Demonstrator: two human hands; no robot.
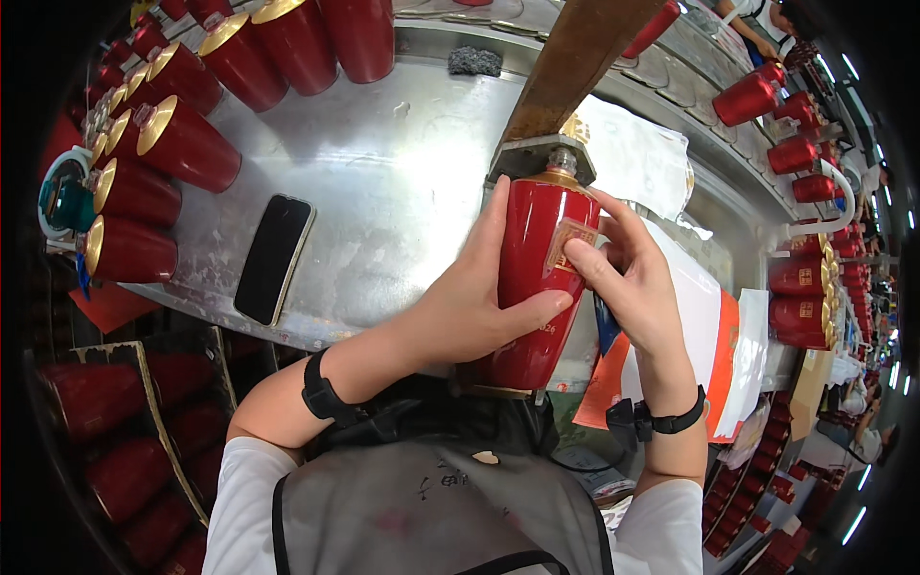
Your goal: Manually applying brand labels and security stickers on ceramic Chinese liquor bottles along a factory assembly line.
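Red bottle point(532, 254)'s at the worktop point(383, 192)'s near edge, neck by a metal bracket point(522, 153). Left hand point(465, 311) is wrapped round one side, right hand point(640, 278) grips the other, thumb on the label point(571, 230). Phone point(274, 259)'s near the front edge, more bottles point(196, 158) crowd the left end, strip lights point(855, 523) off right.

hands point(470, 292) point(644, 287): 2 | held red bottle point(532, 230): 1 | smartphone point(275, 259): 1 | black wristbands point(321, 395) point(682, 420): 2 | dark scouring pad point(474, 61): 1 | other red bottles point(196, 153): over a dozen
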